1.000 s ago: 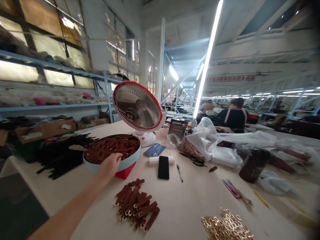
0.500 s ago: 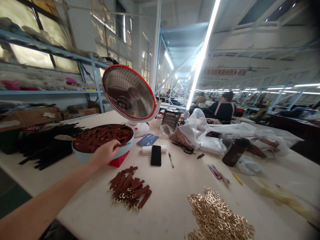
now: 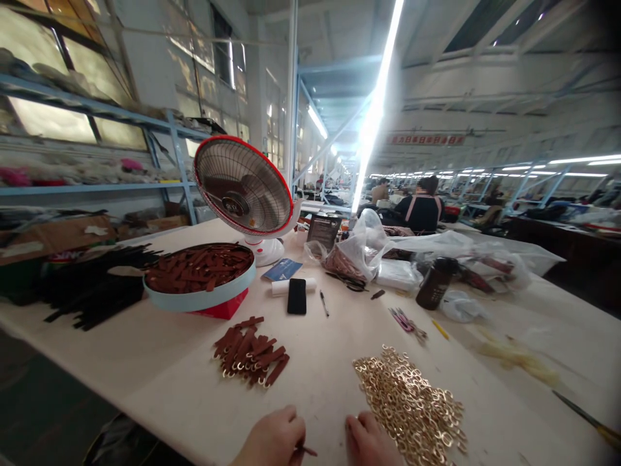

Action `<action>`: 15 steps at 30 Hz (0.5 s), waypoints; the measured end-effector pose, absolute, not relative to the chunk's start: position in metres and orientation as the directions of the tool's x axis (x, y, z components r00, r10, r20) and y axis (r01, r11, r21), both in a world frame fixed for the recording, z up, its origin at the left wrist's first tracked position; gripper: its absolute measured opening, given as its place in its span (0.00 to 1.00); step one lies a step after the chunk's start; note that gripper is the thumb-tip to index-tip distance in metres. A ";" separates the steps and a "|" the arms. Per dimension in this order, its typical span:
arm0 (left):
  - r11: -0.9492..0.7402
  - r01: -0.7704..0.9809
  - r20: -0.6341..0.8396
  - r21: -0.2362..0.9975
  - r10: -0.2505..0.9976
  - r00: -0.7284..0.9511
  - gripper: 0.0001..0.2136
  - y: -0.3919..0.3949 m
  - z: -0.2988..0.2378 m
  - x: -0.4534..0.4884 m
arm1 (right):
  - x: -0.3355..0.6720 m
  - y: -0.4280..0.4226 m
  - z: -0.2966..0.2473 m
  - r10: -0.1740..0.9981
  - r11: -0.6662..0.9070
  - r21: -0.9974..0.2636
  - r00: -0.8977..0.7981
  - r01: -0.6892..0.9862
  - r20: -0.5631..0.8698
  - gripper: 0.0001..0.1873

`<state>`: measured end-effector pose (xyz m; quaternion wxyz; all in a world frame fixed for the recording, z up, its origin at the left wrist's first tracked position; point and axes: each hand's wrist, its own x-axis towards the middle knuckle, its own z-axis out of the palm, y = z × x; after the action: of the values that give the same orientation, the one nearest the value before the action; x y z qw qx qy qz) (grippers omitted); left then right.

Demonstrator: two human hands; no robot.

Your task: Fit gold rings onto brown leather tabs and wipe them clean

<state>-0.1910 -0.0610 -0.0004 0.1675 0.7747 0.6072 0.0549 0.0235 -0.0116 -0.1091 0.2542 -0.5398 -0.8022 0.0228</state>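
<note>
At the near edge of the table my left hand [image 3: 275,435] is closed on a small brown strip [image 3: 309,450], whose end pokes out past the fingers. My right hand [image 3: 370,441] sits beside it with curled fingers, against the left side of a heap of gold D-rings [image 3: 412,401]; whatever it pinches is hidden. Farther back lies a pile of brown strips with gold rings [image 3: 253,353] fitted on their ends. Loose brown strips [image 3: 198,265] fill a round light-blue tray [image 3: 204,298], which rests on a red box [image 3: 226,307].
Behind the tray stands a red-rimmed fan heater [image 3: 244,186]. Black strips [image 3: 92,285] lie at the left. A phone [image 3: 297,296], a pen [image 3: 324,303], thread snips [image 3: 406,323], a dark bottle [image 3: 436,283] and plastic bags [image 3: 361,246] occupy the middle and right. One person [image 3: 422,207] sits far back.
My left hand has come back from the tray to the near edge with a brown strip in it. My right hand has entered the view by the D-rings. The view has shifted slightly.
</note>
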 end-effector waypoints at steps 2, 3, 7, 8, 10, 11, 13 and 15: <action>-0.153 0.923 -0.115 0.353 0.972 0.205 0.09 -0.063 -0.009 -0.188 | 0.025 -0.010 -0.119 0.867 0.420 -0.191 -0.330 0.887 0.373 0.16; -0.127 0.920 -0.111 0.372 0.977 0.180 0.09 -0.065 -0.013 -0.188 | 0.026 -0.012 -0.122 0.868 0.420 -0.180 -0.336 0.890 0.365 0.16; -0.075 0.871 -0.072 0.486 0.990 0.125 0.11 -0.072 -0.022 -0.189 | 0.030 -0.021 -0.106 0.937 0.343 -0.406 -0.279 0.847 0.208 0.13; -0.072 0.849 -0.061 0.524 0.991 0.121 0.10 -0.073 -0.022 -0.188 | 0.030 -0.023 -0.096 0.955 0.297 -0.484 -0.257 0.823 0.148 0.12; -0.059 0.791 -0.057 0.608 0.992 0.117 0.08 -0.076 -0.023 -0.184 | 0.028 -0.025 -0.075 0.972 0.215 -0.593 -0.227 0.776 0.056 0.11; -0.050 0.762 -0.064 0.646 0.991 0.120 0.07 -0.077 -0.023 -0.181 | 0.027 -0.026 -0.066 0.975 0.195 -0.618 -0.218 0.761 0.040 0.10; -0.008 0.655 -0.088 0.756 0.990 0.114 0.06 -0.081 -0.021 -0.174 | 0.026 -0.030 -0.051 0.977 0.185 -0.653 -0.211 0.735 0.039 0.08; 0.074 0.445 -0.120 0.893 0.990 0.076 0.07 -0.085 -0.017 -0.168 | 0.025 -0.039 -0.043 0.979 0.168 -0.697 -0.202 0.697 0.034 0.05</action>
<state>-0.1679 -0.0849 -0.0173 0.4229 0.5993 0.5985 0.3222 0.0253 -0.0390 -0.0433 0.2501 -0.5800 -0.7222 0.2818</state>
